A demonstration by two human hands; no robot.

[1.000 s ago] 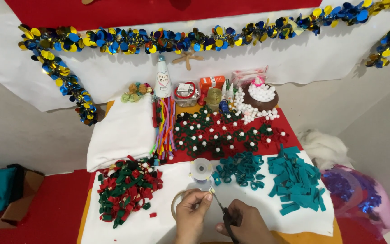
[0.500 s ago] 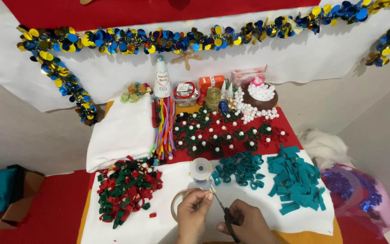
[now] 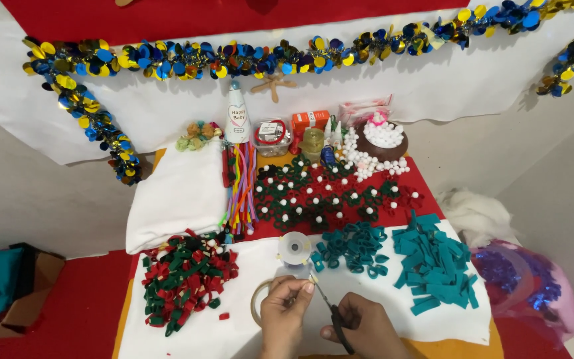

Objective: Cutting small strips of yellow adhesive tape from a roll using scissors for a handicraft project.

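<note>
My left hand (image 3: 286, 312) pinches the end of a tape strip pulled from a roll of clear tape (image 3: 260, 300) lying on the white cloth (image 3: 234, 332). My right hand (image 3: 360, 326) grips a pair of scissors (image 3: 327, 311), blades pointing up-left toward the left fingertips. A small clear spool (image 3: 294, 247) sits just above the hands. Teal felt loops (image 3: 352, 247) and teal felt strips (image 3: 433, 262) lie to the right. A heap of red and green felt pieces (image 3: 184, 278) lies to the left.
Finished red and green felt flowers with white centres (image 3: 327, 196) cover the red cloth. Coloured pipe cleaners (image 3: 242, 186), a folded white cloth (image 3: 177, 193), a cone, jars and a bowl of white pom-poms (image 3: 383, 136) stand behind. A sequin garland (image 3: 287, 56) hangs on the wall.
</note>
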